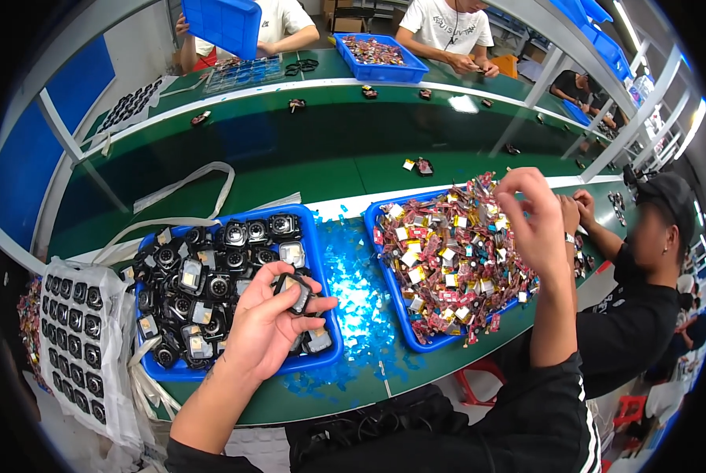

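Left forearm comes in from 7 o'clock, bare, angled up toward 1. Left hand sits at about 7:30 off center: palm turned up, thumb closed down toward the fingers in a grip, fingers curled and slightly spread, tips toward 3. Right forearm at 4 o'clock, near vertical, pointing to 12. Right hand raised just above 3, fingers bent (grip state unclear from here). Hands well apart.
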Motion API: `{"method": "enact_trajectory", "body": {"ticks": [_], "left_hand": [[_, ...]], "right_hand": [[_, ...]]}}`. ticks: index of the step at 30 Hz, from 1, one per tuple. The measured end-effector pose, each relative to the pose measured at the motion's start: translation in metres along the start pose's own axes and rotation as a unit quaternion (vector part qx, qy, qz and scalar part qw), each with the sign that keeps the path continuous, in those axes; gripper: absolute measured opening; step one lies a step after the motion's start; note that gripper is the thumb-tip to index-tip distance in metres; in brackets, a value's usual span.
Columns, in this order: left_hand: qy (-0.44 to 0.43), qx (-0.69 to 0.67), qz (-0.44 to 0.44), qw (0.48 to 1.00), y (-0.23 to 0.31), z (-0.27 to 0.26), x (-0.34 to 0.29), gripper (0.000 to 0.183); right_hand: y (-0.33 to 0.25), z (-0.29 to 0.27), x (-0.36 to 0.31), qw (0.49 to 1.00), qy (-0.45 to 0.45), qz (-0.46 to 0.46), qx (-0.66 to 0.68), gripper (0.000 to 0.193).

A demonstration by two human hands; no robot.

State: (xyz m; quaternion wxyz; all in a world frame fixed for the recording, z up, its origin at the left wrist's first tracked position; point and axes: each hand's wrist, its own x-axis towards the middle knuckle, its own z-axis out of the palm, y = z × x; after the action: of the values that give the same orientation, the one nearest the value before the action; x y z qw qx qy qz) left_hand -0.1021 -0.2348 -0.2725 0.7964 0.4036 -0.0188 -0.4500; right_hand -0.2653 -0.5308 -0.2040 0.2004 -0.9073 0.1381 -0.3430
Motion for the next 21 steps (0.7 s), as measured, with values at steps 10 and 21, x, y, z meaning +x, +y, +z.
{"method": "enact_trajectory", "body": {"ticks": [10,21], "left_hand": [[-0.094,0.191,0.089,0.973,-0.001,-0.005,-0.009,0.028],[-0.212,0.440,0.161,0.858,-0.002,0.002,-0.018,0.016]], "right_hand": [[-0.033,0.014,-0.021,0.975,-0.143,0.053,0.160,0.016],[-0.095,0.084,-0.056,0.875,-0.245,0.097,0.406,0.010]]}}
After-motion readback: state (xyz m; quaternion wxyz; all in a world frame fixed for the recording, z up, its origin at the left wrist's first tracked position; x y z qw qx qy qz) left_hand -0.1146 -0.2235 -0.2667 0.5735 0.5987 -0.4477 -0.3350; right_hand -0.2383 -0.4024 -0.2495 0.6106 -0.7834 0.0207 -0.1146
